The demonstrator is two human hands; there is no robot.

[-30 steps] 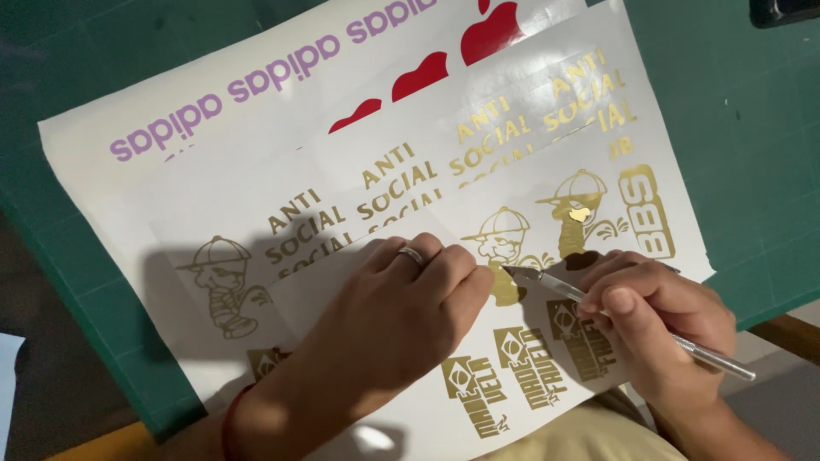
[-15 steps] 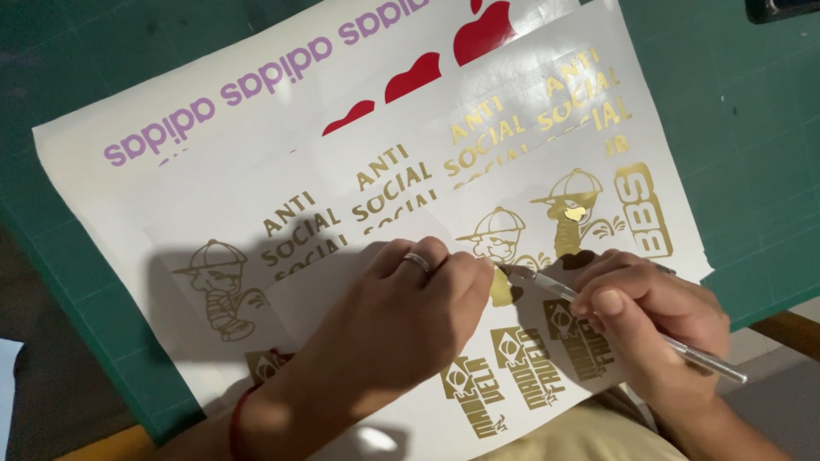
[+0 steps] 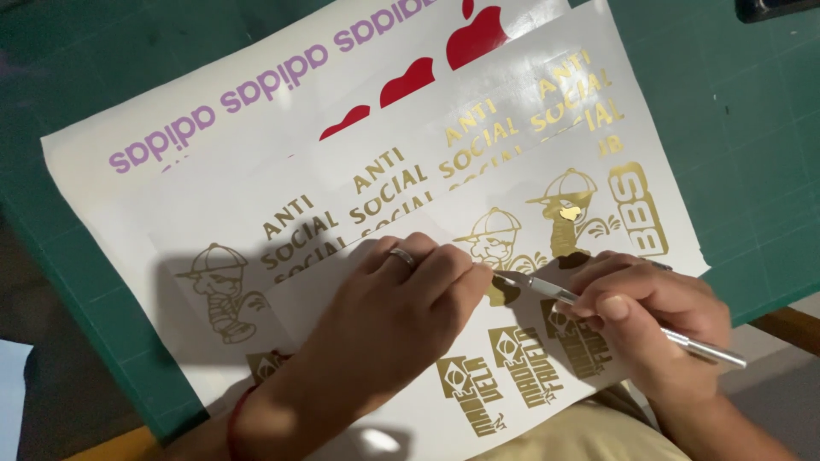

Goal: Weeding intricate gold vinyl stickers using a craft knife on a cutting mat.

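I'm pinning the thin, floppy vinyl sheet flat with left hand; right hand is pinching the slim knife near its tip.

The left hand lies palm down, fingers together and stretched flat (a ring on one finger, a red band at the wrist). The right hand is curled in a pen grip, thumb and forefinger pinched, wrist low.
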